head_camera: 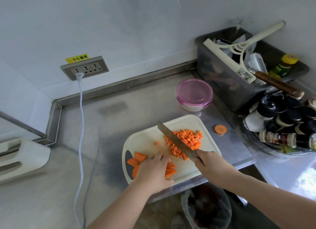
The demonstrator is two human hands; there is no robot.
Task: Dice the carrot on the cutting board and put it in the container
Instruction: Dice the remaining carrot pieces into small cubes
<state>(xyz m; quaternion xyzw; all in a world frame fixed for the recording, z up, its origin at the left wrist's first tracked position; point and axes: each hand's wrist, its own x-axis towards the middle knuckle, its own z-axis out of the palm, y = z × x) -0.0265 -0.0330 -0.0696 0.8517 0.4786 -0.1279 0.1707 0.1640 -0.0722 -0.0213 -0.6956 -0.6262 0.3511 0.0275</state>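
A cream cutting board [147, 139] lies on the steel counter. A heap of diced carrot [187, 139] covers its far right part. Carrot sticks [171, 170] lie under my left hand [153, 170], which presses down on them with curled fingers. Larger carrot slices [136, 159] sit at the board's left end. My right hand [207, 163] grips the handle of a cleaver [176, 140], whose blade slants across the board beside the diced heap. The round container with a pink lid [195, 95] stands behind the board, lid on.
One carrot round [220, 129] lies on the counter right of the board. A grey bin [239, 71] with utensils and a tray of spice bottles [282, 124] crowd the right. A white cable [80, 126] hangs from the wall socket. A bin bag [206, 208] stands below the counter edge.
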